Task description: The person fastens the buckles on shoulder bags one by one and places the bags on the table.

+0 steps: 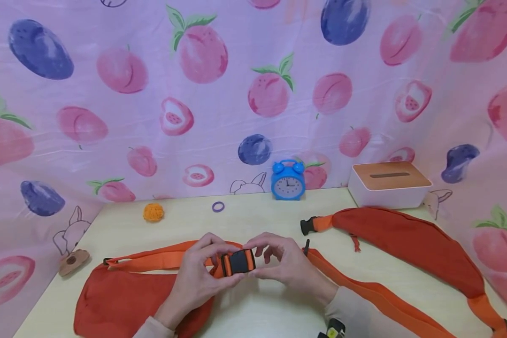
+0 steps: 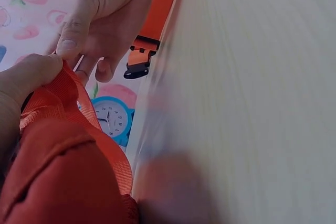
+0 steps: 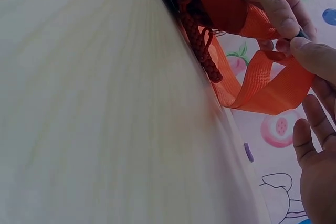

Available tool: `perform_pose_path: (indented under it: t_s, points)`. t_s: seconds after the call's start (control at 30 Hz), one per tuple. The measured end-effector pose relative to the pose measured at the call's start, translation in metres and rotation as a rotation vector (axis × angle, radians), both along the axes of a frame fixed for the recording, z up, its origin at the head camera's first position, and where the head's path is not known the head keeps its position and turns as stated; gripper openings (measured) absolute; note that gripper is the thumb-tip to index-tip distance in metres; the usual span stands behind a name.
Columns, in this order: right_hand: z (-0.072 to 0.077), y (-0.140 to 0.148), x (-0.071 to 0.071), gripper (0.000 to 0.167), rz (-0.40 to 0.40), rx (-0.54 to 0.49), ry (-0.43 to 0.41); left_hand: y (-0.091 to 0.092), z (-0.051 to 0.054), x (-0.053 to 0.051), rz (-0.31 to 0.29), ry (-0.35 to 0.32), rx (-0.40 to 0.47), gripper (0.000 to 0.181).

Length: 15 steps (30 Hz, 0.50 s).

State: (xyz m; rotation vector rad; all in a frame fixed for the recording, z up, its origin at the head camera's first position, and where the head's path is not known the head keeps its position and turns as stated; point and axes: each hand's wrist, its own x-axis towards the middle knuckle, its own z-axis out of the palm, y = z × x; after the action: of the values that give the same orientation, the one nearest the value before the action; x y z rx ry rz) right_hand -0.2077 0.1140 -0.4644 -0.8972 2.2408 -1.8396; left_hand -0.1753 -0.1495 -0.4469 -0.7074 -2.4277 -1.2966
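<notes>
A black side-release buckle (image 1: 238, 261) with orange webbing at both ends is held up above the table in the head view. My left hand (image 1: 194, 267) grips its left end between thumb and fingers. At its right end, the thumb and forefinger of my right hand (image 1: 289, 265) pinch the edge. A red waist bag (image 1: 122, 295) lies under and beside my left hand, its orange strap (image 1: 156, 261) running behind it. In the right wrist view, a loop of orange strap (image 3: 278, 90) hangs below the fingers, which partly hide the buckle.
A second red waist bag (image 1: 410, 244) lies at right with a black buckle half (image 1: 307, 226); an orange strap (image 1: 376, 291) runs beside my right forearm. Farther back are a blue alarm clock (image 1: 288, 180), tissue box (image 1: 388, 184), purple ring (image 1: 218, 206) and orange ball (image 1: 153, 212).
</notes>
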Motion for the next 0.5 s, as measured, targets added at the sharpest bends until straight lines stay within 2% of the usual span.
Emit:
perform_pose_path:
  t_s: [0.37,0.5]
  points:
    - [0.0029,0.0023,-0.0016,0.052,-0.018,0.069,0.057,-0.0011,-0.0008,-0.0009,0.001,0.035,-0.003,0.053]
    - [0.0033,0.0009,-0.0036,0.055,-0.008,0.119,0.139,-0.0017,-0.0033,-0.0004,-0.009,0.045,-0.004,0.053]
